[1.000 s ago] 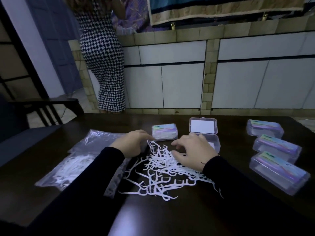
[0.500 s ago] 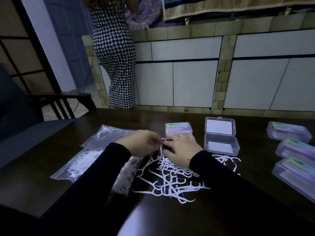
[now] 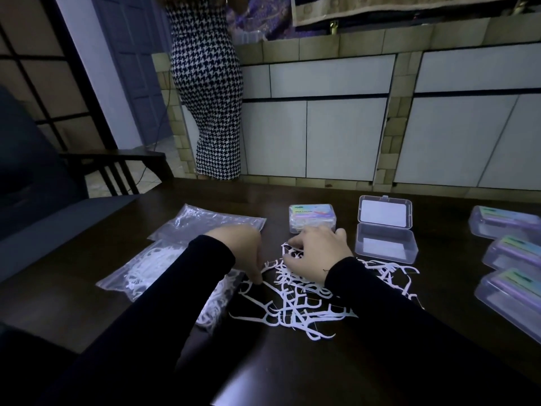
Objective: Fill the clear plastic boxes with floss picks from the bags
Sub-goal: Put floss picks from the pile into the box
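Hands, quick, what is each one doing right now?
Left hand: blurred, fingertips down at the loose white plastic floss picks; grip cannot be told.
Right hand: fingers curled, holding a small bunch of picks.

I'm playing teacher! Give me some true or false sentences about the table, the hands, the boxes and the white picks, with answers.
1. The open box is full of picks. False: it looks empty.
2. Loose picks lie in a heap on the table. True.
3. The right hand rests on the heap. True.
4. The left hand holds a box. False: its fingers reach down to the picks.
5. Closed boxes sit at the right. True.
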Demonstrator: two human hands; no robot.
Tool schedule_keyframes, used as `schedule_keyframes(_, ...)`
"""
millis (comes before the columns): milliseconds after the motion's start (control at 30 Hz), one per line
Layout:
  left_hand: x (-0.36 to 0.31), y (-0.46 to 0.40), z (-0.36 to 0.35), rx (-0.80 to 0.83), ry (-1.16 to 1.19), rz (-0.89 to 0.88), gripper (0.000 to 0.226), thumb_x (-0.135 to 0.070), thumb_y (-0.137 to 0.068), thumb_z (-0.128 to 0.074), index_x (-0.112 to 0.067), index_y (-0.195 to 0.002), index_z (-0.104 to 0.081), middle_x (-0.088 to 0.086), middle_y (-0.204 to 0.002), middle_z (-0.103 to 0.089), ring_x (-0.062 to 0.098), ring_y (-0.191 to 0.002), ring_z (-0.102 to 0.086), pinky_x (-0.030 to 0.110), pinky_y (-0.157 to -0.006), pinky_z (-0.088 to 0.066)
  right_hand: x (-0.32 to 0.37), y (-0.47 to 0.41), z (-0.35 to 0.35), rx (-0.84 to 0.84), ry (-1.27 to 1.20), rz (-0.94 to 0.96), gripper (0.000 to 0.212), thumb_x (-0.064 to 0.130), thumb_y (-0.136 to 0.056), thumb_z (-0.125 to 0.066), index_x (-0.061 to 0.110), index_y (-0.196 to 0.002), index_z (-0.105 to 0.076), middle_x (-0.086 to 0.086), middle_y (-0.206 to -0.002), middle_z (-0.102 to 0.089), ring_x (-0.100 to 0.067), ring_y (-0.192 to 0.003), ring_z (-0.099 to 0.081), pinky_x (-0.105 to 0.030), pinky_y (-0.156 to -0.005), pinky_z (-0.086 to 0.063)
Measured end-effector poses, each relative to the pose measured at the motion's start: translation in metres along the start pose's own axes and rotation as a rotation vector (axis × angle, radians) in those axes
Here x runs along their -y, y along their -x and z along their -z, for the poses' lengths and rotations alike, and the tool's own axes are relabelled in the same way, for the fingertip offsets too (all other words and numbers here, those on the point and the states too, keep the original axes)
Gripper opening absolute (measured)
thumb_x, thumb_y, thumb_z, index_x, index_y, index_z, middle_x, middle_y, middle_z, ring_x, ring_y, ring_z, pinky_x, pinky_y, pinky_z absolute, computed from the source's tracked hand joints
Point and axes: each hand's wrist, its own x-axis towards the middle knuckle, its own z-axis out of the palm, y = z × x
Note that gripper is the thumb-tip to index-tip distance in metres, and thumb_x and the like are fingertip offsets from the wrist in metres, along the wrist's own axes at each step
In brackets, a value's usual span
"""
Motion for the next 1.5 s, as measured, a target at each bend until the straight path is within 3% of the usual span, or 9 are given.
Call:
schedule_keyframes(233, -0.012, -0.001, -0.003, -0.105, 0.113, -0.185, 0.014, -0.024, -0.078, -0.076, -0.021, -0.092, -0.075, -0.007, -0.086, -0.071, 0.009, -0.079, -0.064, 0.024, -0.073, -0.051, -0.018, 0.008, 0.015, -0.048, -0.088, 0.137, 0.017, 0.035, -0.088, -0.053, 0.036, -0.092, -0.069, 0.019, -0.086, -0.063, -0.007, -0.089, -0.049, -0.030, -0.080, -0.017)
schedule_keyframes(333, -0.016, 0.001, -0.004, -0.100, 0.168, -0.241, 0.017, -0.027, -0.079, -0.076, -0.024, -0.095, -0.074, -0.010, -0.085, -0.069, 0.008, -0.082, -0.063, 0.024, -0.077, -0.051, -0.026, 0.014, 0.020, -0.097, -0.037, 0.191, 0.023, 0.043, -0.089, -0.051, 0.038, -0.107, -0.065, 0.019, -0.101, -0.065, -0.008, -0.102, -0.051, -0.032, -0.080, -0.019)
schedule_keyframes(467, -0.017, 0.005, -0.005, -0.020, 0.161, -0.245, 0.047, -0.041, -0.064, -0.085, -0.030, -0.105, -0.066, -0.016, -0.088, -0.061, 0.008, -0.085, -0.059, 0.025, -0.073, -0.048, -0.037, 0.018, 0.025, 0.060, 0.122, 0.142, 0.063, 0.071, -0.085, -0.043, 0.037, -0.138, -0.047, 0.009, -0.137, -0.048, -0.013, -0.125, -0.037, -0.041, -0.102, -0.022)
schedule_keyframes(633, -0.021, 0.004, -0.012, -0.060, 0.141, -0.253, 0.059, -0.044, -0.056, -0.089, -0.031, -0.106, -0.061, -0.014, -0.095, -0.062, 0.010, -0.086, -0.059, 0.030, -0.076, -0.052, -0.042, 0.024, 0.035, 0.172, 0.143, 0.127, 0.077, 0.083, -0.072, -0.047, 0.039, -0.135, -0.049, 0.011, -0.134, -0.047, -0.013, -0.123, -0.036, -0.042, -0.106, -0.021)
schedule_keyframes(800, -0.022, 0.004, -0.011, -0.146, 0.140, -0.285, 0.041, -0.039, -0.066, -0.085, -0.027, -0.098, -0.063, -0.014, -0.087, -0.057, 0.008, -0.080, -0.054, 0.024, -0.068, -0.046, -0.039, 0.026, 0.038, 0.166, 0.112, 0.102, 0.052, 0.069, -0.078, -0.057, 0.038, -0.120, -0.061, 0.014, -0.122, -0.057, -0.010, -0.116, -0.043, -0.041, -0.104, -0.021)
schedule_keyframes(933, -0.020, -0.002, -0.015, -0.208, 0.148, -0.361, 0.053, -0.027, -0.073, -0.081, -0.029, -0.118, -0.054, -0.015, -0.110, -0.047, 0.000, -0.080, -0.047, 0.022, -0.078, -0.044, -0.038, 0.028, 0.039, 0.134, 0.090, 0.117, 0.040, 0.059, -0.083, -0.059, 0.039, -0.117, -0.062, 0.016, -0.111, -0.061, -0.009, -0.110, -0.047, -0.039, -0.102, -0.021)
schedule_keyframes(1133, -0.022, -0.005, -0.017, -0.185, 0.110, -0.341, 0.052, -0.027, -0.086, -0.069, -0.031, -0.134, -0.049, -0.011, -0.118, -0.050, 0.008, -0.092, -0.053, 0.029, -0.089, -0.048, -0.041, 0.034, 0.043, 0.187, 0.245, 0.004, 0.075, 0.078, -0.073, -0.054, 0.037, -0.136, -0.048, 0.010, -0.133, -0.051, -0.016, -0.124, -0.039, -0.044, -0.103, -0.021)
schedule_keyframes(1333, -0.020, -0.009, -0.018, -0.247, 0.088, -0.354, 0.030, -0.033, -0.088, -0.066, -0.031, -0.118, -0.063, -0.013, -0.104, -0.055, 0.005, -0.083, -0.050, 0.024, -0.082, -0.048, -0.041, 0.036, 0.038, 0.111, 0.112, 0.010, 0.039, 0.064, -0.084, -0.055, 0.036, -0.109, -0.065, 0.013, -0.115, -0.062, -0.012, -0.107, -0.046, -0.037, -0.093, -0.026)
schedule_keyframes(1500, -0.022, -0.013, -0.019, -0.287, 0.044, -0.329, 0.025, -0.031, -0.091, -0.062, -0.027, -0.115, -0.064, -0.009, -0.112, -0.060, 0.009, -0.089, -0.053, 0.029, -0.085, -0.050, -0.044, 0.035, 0.036, 0.083, 0.056, -0.010, 0.030, 0.058, -0.087, -0.056, 0.036, -0.105, -0.065, 0.013, -0.113, -0.064, -0.013, -0.105, -0.045, -0.033, -0.086, -0.024)
